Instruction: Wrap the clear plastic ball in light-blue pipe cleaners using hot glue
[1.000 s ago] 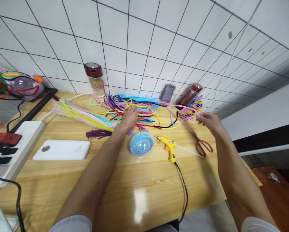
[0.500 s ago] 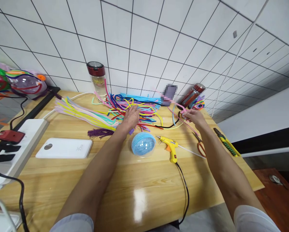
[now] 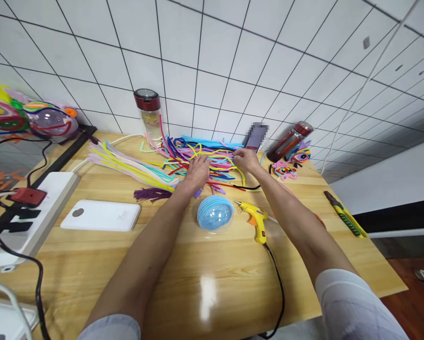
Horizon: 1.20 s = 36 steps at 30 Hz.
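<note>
A loose pile of coloured pipe cleaners (image 3: 219,163) lies toward the back of the table. My left hand (image 3: 198,173) rests on the pile, fingers stretched out over it. At the pile's right end is my right hand (image 3: 246,159), its fingertips bent down onto the strands; whether it pinches one is too small to tell. Nearer me sits a clear ball wrapped partly in light blue (image 3: 215,213). A yellow glue gun (image 3: 256,220) lies to its right. A bundle of pastel pipe cleaners (image 3: 130,165) lies left of the pile, above a dark purple bunch (image 3: 151,194).
On the left are a power strip (image 3: 52,203) and a white power bank (image 3: 100,216). A glass bottle (image 3: 148,115), a phone (image 3: 256,137) and a red flask (image 3: 292,140) stand along the wall. Green-yellow pliers (image 3: 346,215) lie at right; my right forearm partly covers the scissors.
My right hand has moved left to the pile from the pink pipe cleaners it held, which now lie by the red flask. The view has shifted slightly. My left hand stays on the pile.
</note>
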Available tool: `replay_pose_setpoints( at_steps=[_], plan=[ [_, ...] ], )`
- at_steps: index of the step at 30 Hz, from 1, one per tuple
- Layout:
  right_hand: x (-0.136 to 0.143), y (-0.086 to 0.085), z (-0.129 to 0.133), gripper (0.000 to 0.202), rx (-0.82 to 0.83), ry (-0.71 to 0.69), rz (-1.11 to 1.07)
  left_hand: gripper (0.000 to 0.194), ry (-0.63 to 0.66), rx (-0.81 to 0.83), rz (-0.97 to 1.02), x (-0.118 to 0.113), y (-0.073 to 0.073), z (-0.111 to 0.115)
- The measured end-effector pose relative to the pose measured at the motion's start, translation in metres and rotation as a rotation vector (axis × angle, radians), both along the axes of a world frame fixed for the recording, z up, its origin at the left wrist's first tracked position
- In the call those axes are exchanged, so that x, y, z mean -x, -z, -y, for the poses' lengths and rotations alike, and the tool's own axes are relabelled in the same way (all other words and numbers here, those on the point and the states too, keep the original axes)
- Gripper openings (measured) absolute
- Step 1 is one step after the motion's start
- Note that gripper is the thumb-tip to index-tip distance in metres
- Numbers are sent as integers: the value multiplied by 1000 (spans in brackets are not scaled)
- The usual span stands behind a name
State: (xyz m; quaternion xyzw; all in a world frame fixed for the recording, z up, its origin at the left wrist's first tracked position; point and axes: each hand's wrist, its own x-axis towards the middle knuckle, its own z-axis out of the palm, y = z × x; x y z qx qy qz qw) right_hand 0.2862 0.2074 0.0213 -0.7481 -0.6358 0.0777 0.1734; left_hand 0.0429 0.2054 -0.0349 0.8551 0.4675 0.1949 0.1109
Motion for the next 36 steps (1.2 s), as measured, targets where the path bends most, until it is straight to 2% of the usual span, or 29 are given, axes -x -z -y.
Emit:
replay_pose_setpoints(
  at_steps=[10,15,20,28,36],
  plan=[
    [11,2,4,23,36,-15,160,47,8,-7,-4,0,2,1],
    [2,-2,16,24,42,8,239,47,-2,2,-6,0,4,0],
    [-35,-15,41,25,82,71,307,48,-4,0,-2,0,5,0],
    [-113,-43,111,26,94,203,387,49,-5,12,1,0,2,0],
    [-190,-64,179,25,164,474,420,50,-5,8,15,1,4,0]
  ],
)
